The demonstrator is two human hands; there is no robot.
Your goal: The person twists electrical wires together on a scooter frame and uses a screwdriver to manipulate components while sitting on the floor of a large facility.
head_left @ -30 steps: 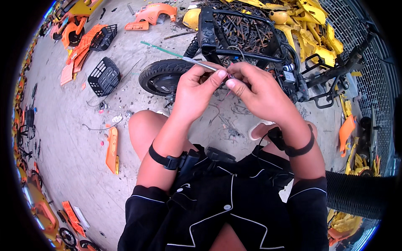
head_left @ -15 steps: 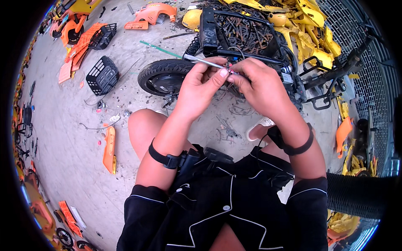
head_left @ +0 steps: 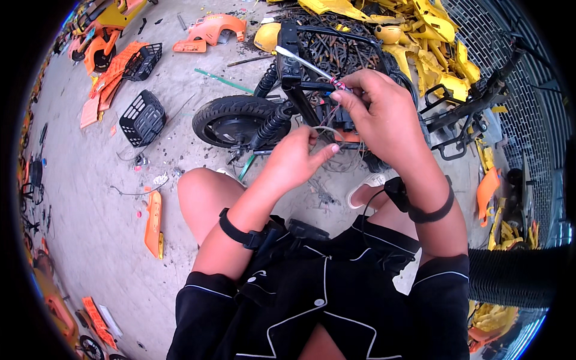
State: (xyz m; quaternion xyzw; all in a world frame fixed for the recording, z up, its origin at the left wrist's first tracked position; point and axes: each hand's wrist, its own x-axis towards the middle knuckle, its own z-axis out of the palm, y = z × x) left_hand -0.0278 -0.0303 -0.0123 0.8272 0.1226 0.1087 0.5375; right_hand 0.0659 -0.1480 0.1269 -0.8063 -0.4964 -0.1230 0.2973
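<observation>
A screwdriver (head_left: 307,64) with a silver shaft and a partly reddish handle is gripped in my right hand (head_left: 384,111). Its shaft slants up and left across the black scooter frame (head_left: 300,99), the far end free. Lower and to the left, my left hand (head_left: 297,159) has its thumb stretched out, apart from the curled fingers. A grey cable (head_left: 329,129) loops close by those fingertips; whether they touch it I cannot tell. Thin wires (head_left: 345,153) hang around the frame below my right hand. Left of them is the black wheel (head_left: 225,123) with a coil-spring shock absorber (head_left: 273,125).
Rusty metal parts (head_left: 354,54) lie heaped behind the frame, beside piled yellow panels (head_left: 432,36). Leftward on the concrete floor are a black basket (head_left: 143,117), an orange panel (head_left: 154,222) and a green strip (head_left: 222,80). Handlebars (head_left: 474,108) stick out at the right.
My hands have parted: the right rose slightly with the screwdriver, whose shaft now tilts more steeply. My left hand dropped down to the loose cable and wires.
</observation>
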